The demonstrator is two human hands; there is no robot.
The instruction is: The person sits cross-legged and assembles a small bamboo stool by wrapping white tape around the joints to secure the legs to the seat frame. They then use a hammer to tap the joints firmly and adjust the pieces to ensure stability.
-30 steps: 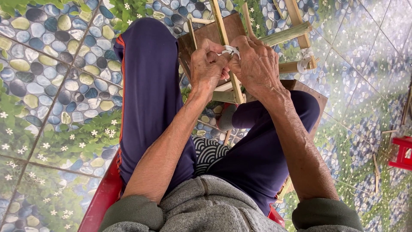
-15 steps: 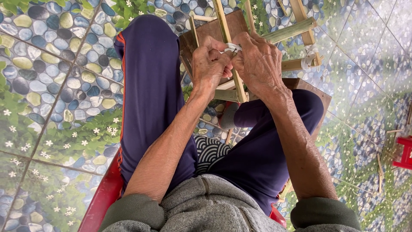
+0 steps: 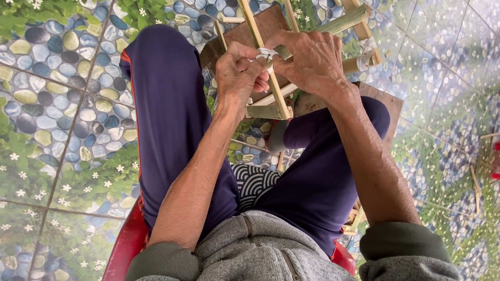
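Your left hand (image 3: pixel 240 70) and right hand (image 3: pixel 312 57) meet above your knees, both pinching a white strip (image 3: pixel 266 53) at a joint of the bamboo frame (image 3: pixel 271 86). Left fingers (image 3: pixel 255 78) are curled tight on the strip and the upright slat; right fingers are closed on the strip's other end and on a green crossbar (image 3: pixel 341 22). The frame sits tilted between your legs, against a brown wooden board (image 3: pixel 383 101) on your right knee. You sit on a red stool (image 3: pixel 122 250) in dark blue trousers (image 3: pixel 166 104) and a grey hoodie (image 3: pixel 260 250). Pebble-pattern tiled floor (image 3: pixel 57 104) lies underneath. Loose bamboo slivers (image 3: pixel 476 182) lie on the floor, well apart on the right.
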